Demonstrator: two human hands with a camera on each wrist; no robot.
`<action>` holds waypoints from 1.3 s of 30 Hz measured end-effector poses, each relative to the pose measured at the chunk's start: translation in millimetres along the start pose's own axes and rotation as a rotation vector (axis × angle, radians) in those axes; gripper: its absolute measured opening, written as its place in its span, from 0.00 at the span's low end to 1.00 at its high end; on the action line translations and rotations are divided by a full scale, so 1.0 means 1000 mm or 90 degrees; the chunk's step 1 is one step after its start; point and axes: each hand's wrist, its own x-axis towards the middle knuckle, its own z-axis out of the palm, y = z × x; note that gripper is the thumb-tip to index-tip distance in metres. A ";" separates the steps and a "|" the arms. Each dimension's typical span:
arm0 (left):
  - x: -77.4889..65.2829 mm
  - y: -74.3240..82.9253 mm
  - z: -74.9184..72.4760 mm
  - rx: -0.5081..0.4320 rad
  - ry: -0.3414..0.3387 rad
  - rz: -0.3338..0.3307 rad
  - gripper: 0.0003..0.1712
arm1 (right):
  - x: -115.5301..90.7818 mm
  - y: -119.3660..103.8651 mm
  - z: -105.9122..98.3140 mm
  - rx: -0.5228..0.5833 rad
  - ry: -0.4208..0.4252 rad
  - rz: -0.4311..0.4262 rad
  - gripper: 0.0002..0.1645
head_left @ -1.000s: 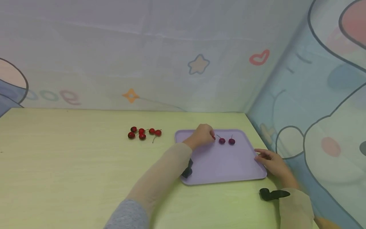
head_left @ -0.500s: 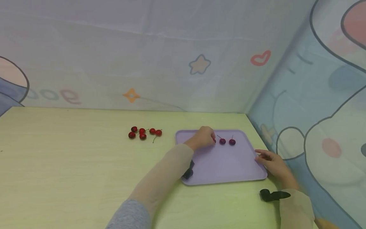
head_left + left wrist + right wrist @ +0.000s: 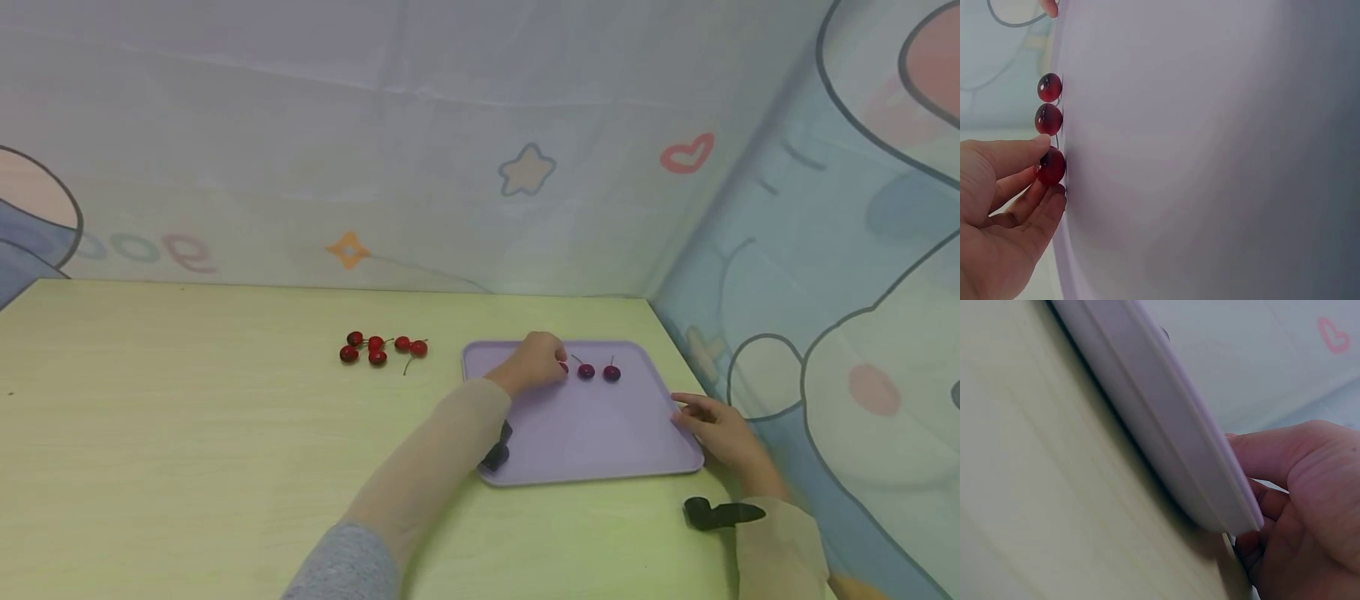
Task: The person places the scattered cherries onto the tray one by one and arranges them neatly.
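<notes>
My left hand (image 3: 532,360) is over the purple tray (image 3: 600,433), its thumb and fingers pinching a dark red cherry (image 3: 1052,166) low on the tray. In the head view the fingers partly cover this fruit. Two more stemmed cherries, a nearer one (image 3: 586,371) and a farther one (image 3: 612,373), sit to its right in a row. At the tray's right edge is my right hand (image 3: 722,433). Its thumb (image 3: 1266,452) lies on the rim, with the other fingers curled at the outer side, partly hidden by the tray.
Several red cherries (image 3: 377,357) lie in a loose cluster on the pale wooden table (image 3: 225,450), left of the tray. A printed cloth (image 3: 420,167) rises behind the table, and another patterned cloth (image 3: 885,275) stands close along the right side.
My left hand has lowered very slightly with the cherry between its fingers. The right hand stays at the tray's edge; the whole head view has drifted a little.
</notes>
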 end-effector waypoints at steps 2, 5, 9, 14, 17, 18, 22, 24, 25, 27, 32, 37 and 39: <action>0.000 0.000 0.000 0.000 0.001 0.003 0.10 | 0.000 0.000 0.000 0.000 0.001 -0.002 0.31; -0.001 -0.001 -0.001 -0.006 0.001 0.002 0.11 | 0.000 -0.001 0.000 0.001 0.002 -0.002 0.31; -0.001 -0.001 -0.001 -0.009 -0.003 -0.005 0.12 | -0.001 -0.003 0.000 -0.004 0.003 0.001 0.31; -0.004 -0.002 -0.005 0.000 -0.009 -0.018 0.17 | 0.000 -0.003 0.001 -0.013 0.001 -0.008 0.31; -0.006 0.000 -0.010 -0.006 -0.007 -0.012 0.20 | 0.002 0.003 0.000 -0.016 0.003 -0.021 0.31; -0.006 0.001 -0.013 -0.006 -0.005 -0.008 0.21 | 0.002 0.004 0.000 -0.016 0.003 -0.021 0.31; -0.010 0.007 -0.028 -0.004 0.002 0.018 0.21 | 0.001 0.002 -0.001 -0.019 -0.001 -0.026 0.31; -0.014 0.010 -0.037 -0.008 0.004 0.029 0.22 | 0.001 0.001 -0.002 -0.023 -0.003 -0.025 0.31; -0.016 0.012 -0.041 -0.014 0.003 0.035 0.22 | 0.001 0.001 -0.002 -0.023 -0.003 -0.025 0.31; -0.020 0.014 -0.050 -0.025 0.003 0.048 0.23 | 0.000 0.002 -0.003 -0.024 0.000 -0.021 0.31; -0.032 0.013 -0.071 -0.051 0.009 0.070 0.22 | -0.002 0.003 -0.004 -0.017 0.004 -0.020 0.31; -0.044 0.004 -0.093 -0.071 0.024 0.064 0.22 | -0.001 0.004 -0.004 -0.015 0.003 -0.019 0.31; -0.050 -0.002 -0.101 -0.077 0.032 0.055 0.21 | -0.001 0.005 -0.005 -0.015 0.003 -0.020 0.31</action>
